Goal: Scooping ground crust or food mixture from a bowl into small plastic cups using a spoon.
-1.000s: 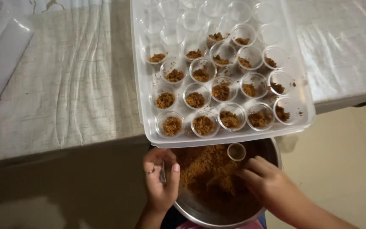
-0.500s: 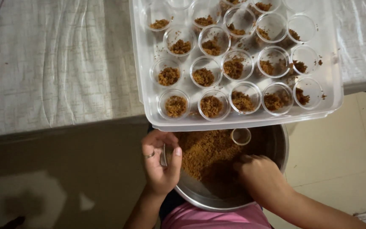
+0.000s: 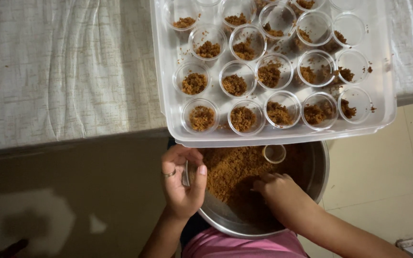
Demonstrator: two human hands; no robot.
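The surface (image 3: 63, 71), under a pale creased cloth, fills the top of your view. A clear plastic tray (image 3: 168, 114) sits on it with its near edge overhanging the metal bowl (image 3: 322, 167) on your lap. The tray carries rows of small clear cups (image 3: 242, 117), most of them part filled with brown crumbs. The bowl holds a heap of the same brown crumbs (image 3: 230, 167), piled toward your left side. One empty cup (image 3: 274, 154) lies in the bowl just under the tray's edge. Your left hand (image 3: 182, 184) wraps the bowl's left rim, its grip clamped there, thumb inside against the crumbs. Your right hand (image 3: 280, 193) is down in the crumbs near the middle, fingers curled under; you cannot tell whether that grip holds anything.
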